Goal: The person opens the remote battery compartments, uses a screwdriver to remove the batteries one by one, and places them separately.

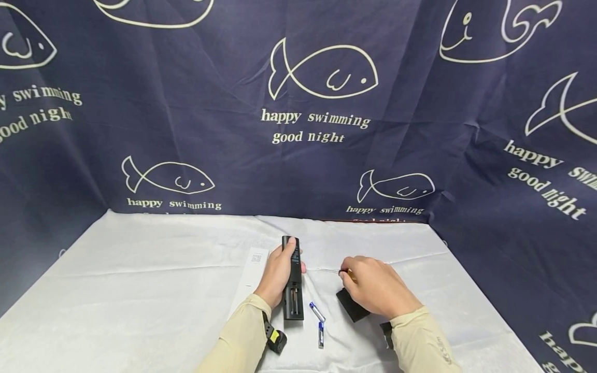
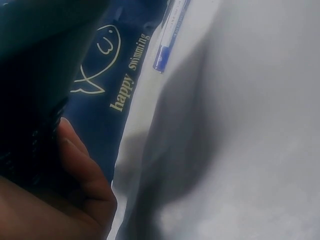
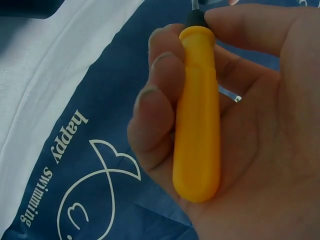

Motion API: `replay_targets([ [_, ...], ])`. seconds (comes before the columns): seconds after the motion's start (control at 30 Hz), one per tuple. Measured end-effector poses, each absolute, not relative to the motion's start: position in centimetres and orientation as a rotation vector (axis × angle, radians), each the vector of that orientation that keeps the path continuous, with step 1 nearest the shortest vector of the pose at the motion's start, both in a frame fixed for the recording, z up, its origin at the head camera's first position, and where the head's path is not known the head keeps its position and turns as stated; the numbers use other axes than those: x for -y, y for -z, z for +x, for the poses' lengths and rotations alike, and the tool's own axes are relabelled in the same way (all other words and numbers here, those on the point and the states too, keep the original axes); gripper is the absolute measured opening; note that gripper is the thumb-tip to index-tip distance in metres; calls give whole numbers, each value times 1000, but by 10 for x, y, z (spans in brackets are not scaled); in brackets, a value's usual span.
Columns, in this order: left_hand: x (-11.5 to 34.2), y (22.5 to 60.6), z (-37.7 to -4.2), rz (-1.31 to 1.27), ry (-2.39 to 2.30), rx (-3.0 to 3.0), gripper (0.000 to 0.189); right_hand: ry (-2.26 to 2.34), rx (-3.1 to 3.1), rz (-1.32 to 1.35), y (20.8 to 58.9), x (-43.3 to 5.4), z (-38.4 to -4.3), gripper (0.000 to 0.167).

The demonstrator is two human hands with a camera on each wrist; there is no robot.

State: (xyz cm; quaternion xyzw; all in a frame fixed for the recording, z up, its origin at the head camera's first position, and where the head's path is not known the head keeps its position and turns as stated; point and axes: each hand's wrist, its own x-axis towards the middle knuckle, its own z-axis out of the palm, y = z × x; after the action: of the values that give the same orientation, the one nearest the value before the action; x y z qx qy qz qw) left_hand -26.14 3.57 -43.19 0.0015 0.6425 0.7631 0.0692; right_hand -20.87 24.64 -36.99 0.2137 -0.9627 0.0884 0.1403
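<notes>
My left hand (image 1: 278, 270) grips a long black remote control (image 1: 293, 277), its back turned up and the battery compartment at its near end uncovered. The thumb lies along its upper part. In the left wrist view the remote is a dark, blurred shape (image 2: 30, 100). In my right hand (image 1: 375, 286) is a screwdriver, its yellow handle (image 3: 197, 120) lying along the palm with the fingers curled round it. The thin metal shaft (image 1: 330, 270) points left toward the remote, apart from it. Two blue and silver batteries (image 1: 317, 312) (image 1: 321, 334) lie between the hands.
A flat black piece (image 1: 353, 305) lies on the white cloth (image 1: 163, 290) beneath my right hand. Beside my left hand is a white box (image 1: 249, 274) with a printed code. Dark blue fabric (image 1: 233, 129) with fish drawings stands behind and at both sides.
</notes>
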Motion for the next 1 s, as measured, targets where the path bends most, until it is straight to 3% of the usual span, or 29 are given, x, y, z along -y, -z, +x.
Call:
replay_targets([
  [1.0, -35, 431, -261, 28, -2302, -1921, 60, -209, 3002, 370, 376, -270, -219, 7],
])
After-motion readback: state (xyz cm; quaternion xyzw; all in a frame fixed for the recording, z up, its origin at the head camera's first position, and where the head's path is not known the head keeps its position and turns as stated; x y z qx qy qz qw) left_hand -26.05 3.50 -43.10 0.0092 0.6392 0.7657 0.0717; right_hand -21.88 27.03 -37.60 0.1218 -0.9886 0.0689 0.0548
